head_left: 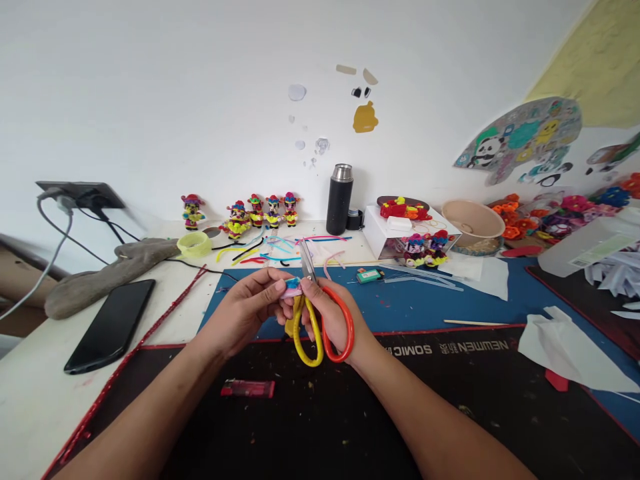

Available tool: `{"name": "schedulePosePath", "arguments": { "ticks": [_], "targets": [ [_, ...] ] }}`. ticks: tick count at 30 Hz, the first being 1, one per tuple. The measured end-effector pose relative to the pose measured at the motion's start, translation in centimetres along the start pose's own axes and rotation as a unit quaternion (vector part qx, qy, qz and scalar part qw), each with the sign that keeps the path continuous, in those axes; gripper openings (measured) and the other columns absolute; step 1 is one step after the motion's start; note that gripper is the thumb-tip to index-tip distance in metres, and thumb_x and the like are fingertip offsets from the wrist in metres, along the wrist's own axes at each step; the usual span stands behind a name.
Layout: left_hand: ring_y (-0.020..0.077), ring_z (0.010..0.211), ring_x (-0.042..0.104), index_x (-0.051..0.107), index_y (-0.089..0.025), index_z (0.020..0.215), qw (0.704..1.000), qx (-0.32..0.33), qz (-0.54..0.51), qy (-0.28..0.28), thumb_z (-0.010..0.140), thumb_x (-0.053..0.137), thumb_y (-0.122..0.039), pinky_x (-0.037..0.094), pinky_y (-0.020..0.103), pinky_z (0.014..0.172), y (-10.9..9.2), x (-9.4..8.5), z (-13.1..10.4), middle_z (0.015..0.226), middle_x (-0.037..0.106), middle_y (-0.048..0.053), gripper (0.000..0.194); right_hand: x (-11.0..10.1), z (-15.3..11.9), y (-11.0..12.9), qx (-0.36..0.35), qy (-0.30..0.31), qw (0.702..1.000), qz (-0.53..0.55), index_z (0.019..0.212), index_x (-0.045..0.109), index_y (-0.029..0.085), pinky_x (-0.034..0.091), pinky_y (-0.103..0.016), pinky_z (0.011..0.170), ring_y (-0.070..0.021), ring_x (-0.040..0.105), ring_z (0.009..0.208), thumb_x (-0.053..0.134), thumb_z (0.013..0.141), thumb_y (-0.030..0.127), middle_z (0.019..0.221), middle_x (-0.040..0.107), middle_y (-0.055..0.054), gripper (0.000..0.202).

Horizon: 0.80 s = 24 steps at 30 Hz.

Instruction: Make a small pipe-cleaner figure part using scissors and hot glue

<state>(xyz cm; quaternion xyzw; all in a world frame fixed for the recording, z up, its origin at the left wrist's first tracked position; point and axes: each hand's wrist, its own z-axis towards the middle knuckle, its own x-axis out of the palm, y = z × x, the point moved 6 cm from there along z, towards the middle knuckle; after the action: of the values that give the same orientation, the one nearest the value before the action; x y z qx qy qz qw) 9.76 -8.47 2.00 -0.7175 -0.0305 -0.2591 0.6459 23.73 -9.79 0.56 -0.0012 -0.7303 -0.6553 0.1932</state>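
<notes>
Between thumb and fingers, my left hand [257, 303] pinches a small blue and pale pink piece [293, 288]. My right hand [335, 313] holds scissors [309, 350] with one yellow and one red handle, blades pointing up and away. The right thumb and fingertips also meet the small piece at its right end. Something yellow shows beneath the fingers; what it is I cannot make out. Both hands are close together above the edge where the blue mat [400, 300] meets the black mat [350, 420].
Behind the hands lie coloured pipe cleaners [280, 250], small dolls [256, 210], a black thermos [340, 200] and a white box [380, 233]. A phone [113, 323] is at the left, a lighter [249, 389] in front, white paper [570, 350] at the right.
</notes>
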Motion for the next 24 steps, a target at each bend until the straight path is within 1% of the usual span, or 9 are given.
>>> {"name": "schedulePosePath", "arguments": {
  "ticks": [7,14,24],
  "targets": [
    [0.0137,0.058,0.068,0.075,-0.014,0.093,1.0,-0.007,-0.008,0.003,0.082,0.089,-0.033,0.054,0.019,0.051,0.04,-0.06,0.14,0.071,0.073,0.004,0.026,0.0,0.02,-0.24,0.007,-0.001,1.0,0.014,0.086,0.061,0.019,0.039,-0.022,0.037,-0.0102,0.05,0.039,0.068,0.087,0.073,0.058,0.06,0.003,0.055],
    [0.0138,0.057,0.068,0.074,-0.013,0.091,1.0,-0.007,-0.001,0.001,0.082,0.09,-0.033,0.053,0.019,0.05,0.13,-0.14,0.11,0.07,0.073,0.004,0.027,0.16,0.11,-0.22,0.006,0.007,1.0,0.003,0.092,0.064,0.018,0.041,-0.023,0.039,-0.011,0.051,0.041,0.07,0.085,0.073,0.059,0.059,0.003,0.056],
    [0.0141,0.055,0.066,0.073,-0.014,0.087,1.0,0.001,0.028,-0.008,0.08,0.09,-0.038,0.052,0.021,0.049,-0.16,-0.16,0.22,0.068,0.071,0.003,0.03,0.16,0.17,-0.84,0.004,0.007,1.0,0.027,0.086,0.06,0.02,0.04,-0.023,0.038,-0.0104,0.05,0.04,0.069,0.088,0.072,0.059,0.06,0.003,0.053]
  ]
}}
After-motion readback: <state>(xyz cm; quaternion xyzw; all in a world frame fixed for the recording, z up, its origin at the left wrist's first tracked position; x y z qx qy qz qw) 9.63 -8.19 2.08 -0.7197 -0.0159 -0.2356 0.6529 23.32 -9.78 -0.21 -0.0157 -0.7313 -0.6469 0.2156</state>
